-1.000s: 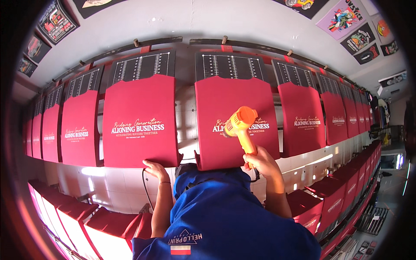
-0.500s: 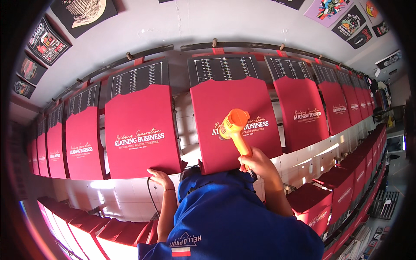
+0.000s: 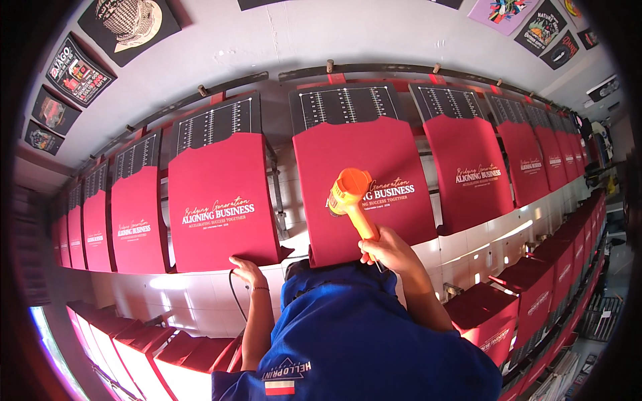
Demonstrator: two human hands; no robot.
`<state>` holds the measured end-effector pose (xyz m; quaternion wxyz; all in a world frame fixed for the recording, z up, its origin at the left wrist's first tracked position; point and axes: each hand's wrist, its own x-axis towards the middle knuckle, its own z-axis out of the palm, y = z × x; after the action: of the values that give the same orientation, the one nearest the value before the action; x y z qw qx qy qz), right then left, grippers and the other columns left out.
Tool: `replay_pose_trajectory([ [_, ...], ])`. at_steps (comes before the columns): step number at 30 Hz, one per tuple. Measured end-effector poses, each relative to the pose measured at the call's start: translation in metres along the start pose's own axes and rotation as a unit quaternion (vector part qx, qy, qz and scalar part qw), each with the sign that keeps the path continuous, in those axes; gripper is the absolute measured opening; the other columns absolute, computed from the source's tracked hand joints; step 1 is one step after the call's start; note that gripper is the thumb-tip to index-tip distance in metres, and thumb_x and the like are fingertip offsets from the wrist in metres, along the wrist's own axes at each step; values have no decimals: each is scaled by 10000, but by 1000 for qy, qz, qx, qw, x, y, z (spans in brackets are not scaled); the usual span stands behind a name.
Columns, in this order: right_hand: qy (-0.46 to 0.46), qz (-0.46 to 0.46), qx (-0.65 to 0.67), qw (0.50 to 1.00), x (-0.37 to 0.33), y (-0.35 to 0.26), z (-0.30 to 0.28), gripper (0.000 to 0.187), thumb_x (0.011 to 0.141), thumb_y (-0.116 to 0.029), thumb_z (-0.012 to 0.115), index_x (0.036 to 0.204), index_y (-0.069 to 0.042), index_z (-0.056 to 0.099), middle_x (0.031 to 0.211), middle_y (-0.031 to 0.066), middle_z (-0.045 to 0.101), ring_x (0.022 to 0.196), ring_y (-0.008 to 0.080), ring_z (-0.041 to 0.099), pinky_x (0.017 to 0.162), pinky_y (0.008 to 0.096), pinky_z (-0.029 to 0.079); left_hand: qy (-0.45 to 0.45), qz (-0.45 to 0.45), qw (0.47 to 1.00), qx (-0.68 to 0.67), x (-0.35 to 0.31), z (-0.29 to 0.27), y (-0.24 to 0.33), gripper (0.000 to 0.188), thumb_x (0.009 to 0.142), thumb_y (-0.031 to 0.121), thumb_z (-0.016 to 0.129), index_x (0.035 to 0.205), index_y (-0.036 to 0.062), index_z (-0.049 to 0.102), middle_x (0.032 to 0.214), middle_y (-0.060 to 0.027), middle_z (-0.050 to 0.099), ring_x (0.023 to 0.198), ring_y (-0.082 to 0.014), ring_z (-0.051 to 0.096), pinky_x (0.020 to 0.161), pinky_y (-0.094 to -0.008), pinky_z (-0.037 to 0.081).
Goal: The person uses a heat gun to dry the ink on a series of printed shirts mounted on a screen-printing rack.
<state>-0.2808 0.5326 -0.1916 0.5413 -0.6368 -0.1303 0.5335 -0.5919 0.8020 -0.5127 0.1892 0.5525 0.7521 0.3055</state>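
An orange-yellow heat gun (image 3: 354, 200) is in my right hand (image 3: 392, 250), whose fingers wrap around its handle. Its wide round nozzle hangs over the white print on the red shirt (image 3: 371, 157) straight ahead and hides the left part of the lettering. That shirt is stretched over a black printing board (image 3: 345, 105) with white ruler marks. At the lower edge of the neighbouring red shirt (image 3: 221, 167), my left hand (image 3: 248, 273) has its fingers loosely curled. A thin black cord (image 3: 235, 297) runs from these fingers down beside my forearm.
More boards with printed red shirts (image 3: 473, 164) continue in a row to both sides. Another row of red shirts (image 3: 483, 314) stands behind me on the right, and one (image 3: 190, 354) on the left. A dark rail (image 3: 374, 69) runs along the far side, below a grey wall with sample prints (image 3: 130, 23).
The heat gun and my right hand have moved slightly left across the print. My left hand stays by the left shirt's lower edge. The view has shifted a little.
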Motion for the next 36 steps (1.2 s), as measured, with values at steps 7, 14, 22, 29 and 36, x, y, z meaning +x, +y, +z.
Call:
replay_pose_trajectory([
  [7,63,-5,19,998,-11,9,-28,176,903,-122,595,986,-1,498,783,36,557,623,106,605,521,241,482,-79,-197,968,-130,-12,-19,49,654,973,559,405,1127,-50,587,884,-190,642,743,-304,620,651,-385,508],
  [14,111,-13,32,993,-24,10,-35,136,910,-113,588,943,-12,502,750,44,556,598,117,597,519,254,474,-121,-177,947,-239,4,-62,39,521,955,520,485,880,5,454,765,-105,503,556,-204,562,474,-321,491],
  [22,36,-7,12,999,11,0,43,171,907,-127,608,972,-19,491,772,38,545,621,117,599,545,252,491,-42,-268,929,-252,137,-110,-25,494,969,421,486,1031,-69,465,925,-163,559,633,-232,610,507,-317,524],
  [29,-107,22,9,994,83,-19,184,253,881,-156,659,1016,-16,496,775,28,550,631,127,609,547,261,491,6,-297,919,-259,289,-153,-67,668,958,472,484,1177,-158,446,1067,-248,571,732,-306,674,537,-342,562],
  [36,-202,11,-97,975,173,-60,313,200,884,-159,626,956,-9,516,726,46,561,619,137,608,552,269,494,-4,-283,940,-192,439,-172,-61,854,903,628,468,1170,-183,461,999,-250,625,706,-284,671,572,-359,564],
])
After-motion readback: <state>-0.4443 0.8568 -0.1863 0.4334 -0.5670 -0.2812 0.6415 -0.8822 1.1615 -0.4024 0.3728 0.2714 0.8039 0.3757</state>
